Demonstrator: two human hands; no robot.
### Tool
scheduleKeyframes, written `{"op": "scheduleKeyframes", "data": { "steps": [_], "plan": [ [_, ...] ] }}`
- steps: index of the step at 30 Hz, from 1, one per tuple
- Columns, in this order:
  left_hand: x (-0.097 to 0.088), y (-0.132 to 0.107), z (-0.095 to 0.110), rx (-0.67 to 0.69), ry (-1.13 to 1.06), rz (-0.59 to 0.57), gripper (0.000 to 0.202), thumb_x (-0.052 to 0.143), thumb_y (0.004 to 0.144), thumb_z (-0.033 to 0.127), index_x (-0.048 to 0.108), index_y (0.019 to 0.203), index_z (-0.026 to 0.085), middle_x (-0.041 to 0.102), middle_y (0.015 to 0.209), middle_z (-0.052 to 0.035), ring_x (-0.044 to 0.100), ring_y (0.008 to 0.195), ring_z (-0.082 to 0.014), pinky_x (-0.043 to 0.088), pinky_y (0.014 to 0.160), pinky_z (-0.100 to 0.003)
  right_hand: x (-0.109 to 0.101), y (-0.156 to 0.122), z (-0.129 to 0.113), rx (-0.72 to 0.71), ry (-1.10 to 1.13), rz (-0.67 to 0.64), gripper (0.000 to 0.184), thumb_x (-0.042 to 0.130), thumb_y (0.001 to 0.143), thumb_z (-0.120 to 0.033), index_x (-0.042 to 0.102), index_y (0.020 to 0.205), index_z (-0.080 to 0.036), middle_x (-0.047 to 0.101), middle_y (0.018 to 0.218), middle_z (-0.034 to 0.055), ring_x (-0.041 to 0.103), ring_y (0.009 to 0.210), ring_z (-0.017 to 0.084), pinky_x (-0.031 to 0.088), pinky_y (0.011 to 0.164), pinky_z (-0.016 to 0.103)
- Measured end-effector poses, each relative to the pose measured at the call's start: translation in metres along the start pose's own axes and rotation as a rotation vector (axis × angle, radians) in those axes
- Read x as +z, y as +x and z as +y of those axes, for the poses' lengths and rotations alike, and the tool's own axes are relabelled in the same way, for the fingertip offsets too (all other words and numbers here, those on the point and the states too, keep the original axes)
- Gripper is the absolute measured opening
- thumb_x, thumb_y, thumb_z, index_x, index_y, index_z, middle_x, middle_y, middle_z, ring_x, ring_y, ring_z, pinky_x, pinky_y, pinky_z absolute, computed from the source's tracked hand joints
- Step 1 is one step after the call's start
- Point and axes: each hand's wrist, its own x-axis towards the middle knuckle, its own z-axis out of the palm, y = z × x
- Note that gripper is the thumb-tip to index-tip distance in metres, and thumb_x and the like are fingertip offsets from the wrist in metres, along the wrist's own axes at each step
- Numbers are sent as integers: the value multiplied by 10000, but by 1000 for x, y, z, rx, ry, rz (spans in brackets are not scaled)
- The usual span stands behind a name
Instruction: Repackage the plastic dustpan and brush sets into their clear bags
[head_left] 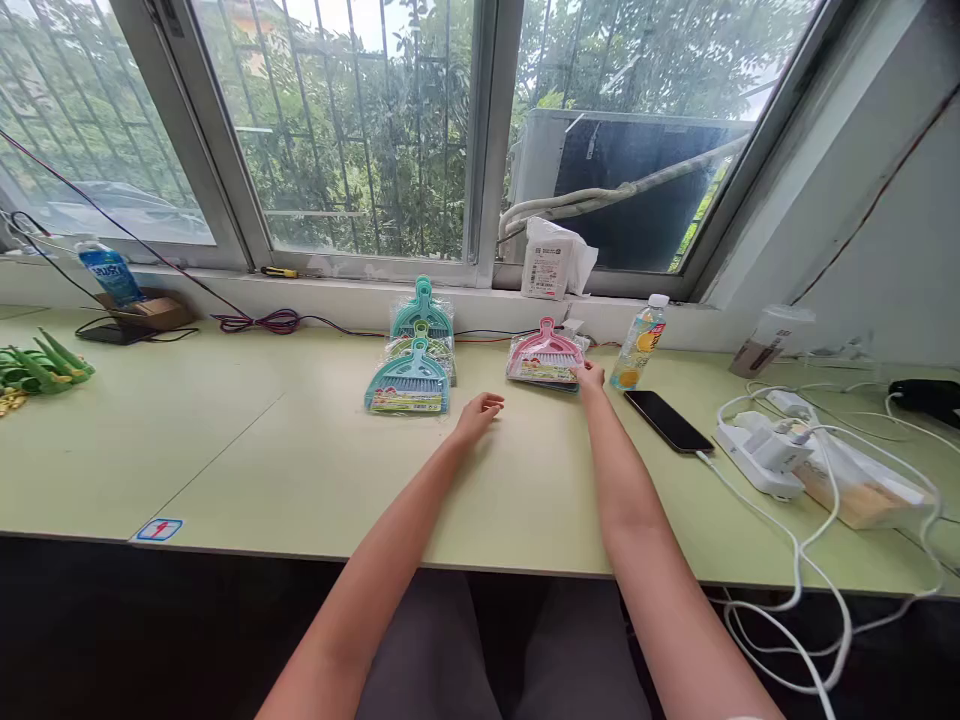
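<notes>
A pink dustpan-and-brush set (pixel 547 356) in clear wrapping lies towards the back of the table, on top of something darker that shows along its lower edge. My right hand (pixel 589 377) has its fingers closed on the right corner of this set. Over the table between the two groups is my left hand (pixel 480 416), fingers stretched out and slightly curved, holding nothing. To its left, a blue dustpan-and-brush set (pixel 409 380) lies in front of a green one (pixel 439 345) and a teal one (pixel 424 312), overlapping them.
Right of the pink set stand a drink bottle (pixel 640 342) and a phone (pixel 669 421) lying flat. White cables run from a power strip (pixel 759 458) over the table edge. A tissue pack (pixel 547 262) sits on the sill. Far left are a blue bottle (pixel 111 272) and green plants (pixel 45 365).
</notes>
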Motion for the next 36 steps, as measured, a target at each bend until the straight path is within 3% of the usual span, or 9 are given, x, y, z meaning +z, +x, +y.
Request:
{"op": "scheduleKeyframes", "data": {
  "steps": [3, 7, 14, 18, 21, 23, 25, 30, 36],
  "plan": [
    [-6, -3, 9, 49, 124, 114, 200, 528, 774, 104, 680, 864, 197, 685, 969, -75, 617, 915, -209, 458, 936, -391, 7, -3, -5, 74, -118, 84, 245, 622, 682, -119, 665, 923, -121, 679, 970, 183, 602, 1007, 316, 450, 914, 437],
    [-17, -7, 21, 70, 408, 359, 247, 473, 809, 101, 676, 903, 205, 639, 1095, -102, 555, 1092, -273, 375, 1029, -453, 15, -20, -3, 92, -303, 228, 289, 579, 766, -171, 655, 1045, -165, 603, 1181, 203, 423, 1236, 359, 345, 999, 537],
    [-57, -15, 33, -83, 734, 804, 447, 454, 842, 155, 516, 1285, 147, 227, 1548, -193, 36, 1464, -368, 160, 1103, -628, 19, -45, 7, 88, -421, 281, 436, 568, 808, -259, 512, 1225, -147, 429, 1366, 229, 376, 1266, 354, 388, 957, 523],
    [-74, -15, 24, -210, 769, 698, 525, 510, 818, 211, 479, 1330, 101, 219, 1543, -253, 46, 1453, -425, 98, 1073, -696, 12, -58, -4, 19, -385, 334, 443, 524, 842, -319, 464, 1248, -155, 420, 1372, 228, 363, 1285, 360, 359, 974, 534],
    [-71, -12, 17, -196, 759, 614, 478, 525, 812, 208, 535, 1273, 82, 270, 1514, -280, 142, 1436, -428, 68, 1089, -675, 6, -74, -23, -180, -387, 399, 391, 429, 900, -355, 477, 1244, -175, 453, 1357, 207, 384, 1285, 337, 312, 1007, 526],
    [-63, -11, 15, -158, 758, 607, 394, 541, 812, 213, 600, 1189, 113, 341, 1482, -265, 207, 1417, -422, 66, 1095, -665, 9, -90, -36, -335, -387, 291, 354, 347, 936, -352, 542, 1178, -181, 554, 1244, 187, 470, 1208, 319, 325, 991, 501],
    [-50, -11, 14, -117, 755, 592, 307, 564, 802, 208, 653, 1089, 148, 410, 1443, -237, 248, 1397, -423, 70, 1091, -669, 20, -111, -48, -400, -365, 20, 385, 307, 954, -380, 631, 1003, -178, 655, 987, 158, 574, 1048, 292, 366, 949, 446],
    [-22, -15, 17, -34, 909, 396, 217, 520, 841, 213, 707, 945, 172, 581, 1263, -179, 438, 1282, -349, 44, 1138, -592, 57, -151, -70, -212, -397, -584, 401, 471, 892, -524, 675, 785, -196, 690, 786, 91, 632, 918, 236, 424, 772, 272],
    [-27, -8, 21, -97, 834, 278, 278, 451, 870, 191, 707, 979, 197, 675, 1140, -102, 576, 1129, -279, 153, 1122, -576, 66, -137, -92, -95, -492, -691, 399, 509, 885, -511, 667, 783, -159, 689, 738, 78, 642, 780, 203, 414, 658, 239]
  ]
}}
